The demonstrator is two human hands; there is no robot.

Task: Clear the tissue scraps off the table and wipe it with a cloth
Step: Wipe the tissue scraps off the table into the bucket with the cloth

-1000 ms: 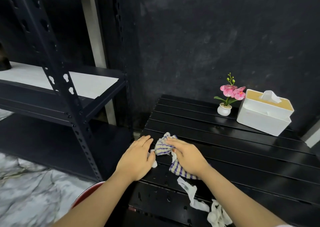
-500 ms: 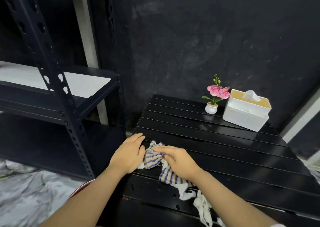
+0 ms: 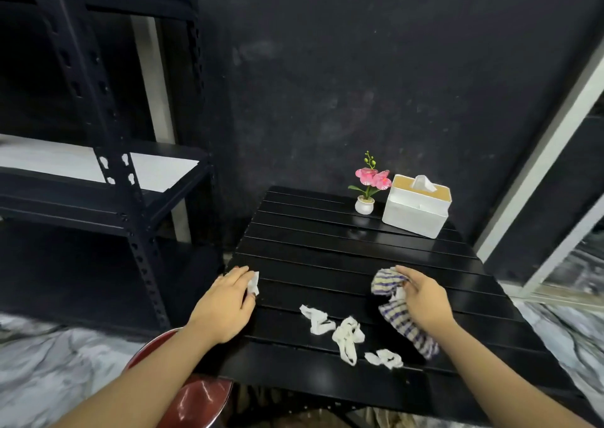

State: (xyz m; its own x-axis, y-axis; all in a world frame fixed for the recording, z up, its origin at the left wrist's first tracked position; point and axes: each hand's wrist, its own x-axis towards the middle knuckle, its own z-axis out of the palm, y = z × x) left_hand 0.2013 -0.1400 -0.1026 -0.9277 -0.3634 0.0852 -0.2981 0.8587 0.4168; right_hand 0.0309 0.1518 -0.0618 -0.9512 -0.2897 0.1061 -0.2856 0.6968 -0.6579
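Observation:
A black slatted table (image 3: 327, 248) fills the middle of the view. My right hand (image 3: 425, 300) grips a bunched purple-and-cream striped cloth (image 3: 389, 284) on the table's right half; the cloth trails down under my wrist. My left hand (image 3: 225, 300) rests near the table's left edge with a small white tissue scrap (image 3: 253, 284) pinched at its fingertips. Three crumpled white tissue scraps lie loose near the front: one (image 3: 315, 319), a larger one (image 3: 348, 336), and a small one (image 3: 385, 358).
A small potted pink flower (image 3: 367, 189) and a white tissue box (image 3: 416, 210) stand at the table's far right corner. A black metal shelf rack (image 3: 124, 182) stands to the left. A red round object (image 3: 192, 398) sits below the table's front left corner.
My right hand has carried the cloth from the left edge to the right half of the table. The tissue scraps it covered now lie exposed. My left hand stays at the left edge, holding a scrap.

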